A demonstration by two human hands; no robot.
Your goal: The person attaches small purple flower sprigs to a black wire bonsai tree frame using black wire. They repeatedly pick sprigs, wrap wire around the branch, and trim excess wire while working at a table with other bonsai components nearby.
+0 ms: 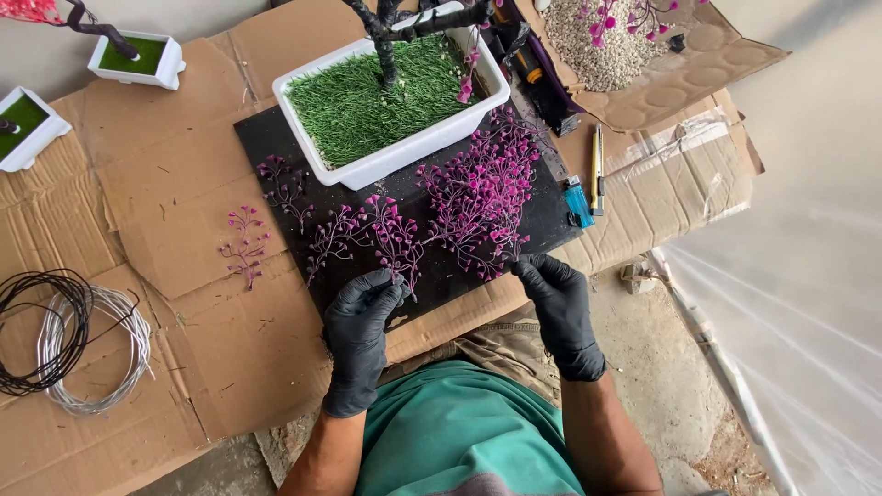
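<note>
Sprigs of fake magenta blossom, spread over a black board [276,138] on flattened cardboard [165,174]. Left hand [360,317], black-gloved, pinched shut on the stem foot of one sprig [397,241]. Right hand [558,298], also gloved, fingers curled at the base of the big sprig cluster [482,193]; cannot tell whether clamped or merely touching.

Likely featherweight, thin springy stems, tiny buds easily knocked off or snagged in neighbours. Best taken at the bare stem base, never by the tips.

Counted: about four single sprigs on the board, one more [243,243] off it on the cardboard, plus the dense cluster, too tangled to number. Three white planters with green turf: one large [395,156] carrying a dark trunk [386,46], two small [138,60] at far left. Two wire coils, black [37,331] and silver [119,358]. One blue lighter [579,202], one yellow-handled knife [597,170].
</note>
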